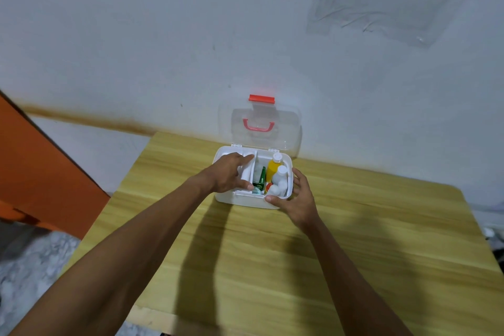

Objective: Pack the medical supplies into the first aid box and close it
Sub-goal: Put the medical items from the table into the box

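At the table's (pixel 272 267) far edge, against the wall, the box (pixel 245 200) stands open, its clear lid (pixel 291 128) upright. The left hand (pixel 227 173) holds a white tray (pixel 246 172) between forefinger and thumb over the box's left side. The step looks like seating this tray. It should go down level, square to the divider, and be pressed home before the lid is swung shut. To its right lie a green packet (pixel 262 176), a yellow bottle (pixel 272 169) and white bottles (pixel 281 179). The right hand (pixel 297 199), fingers spread wide, braces the front right corner and is best kept there. The left hand hides what sits under the tray. The small items at the front are blurred, and I cannot tell whether the bottles will clear the lid.
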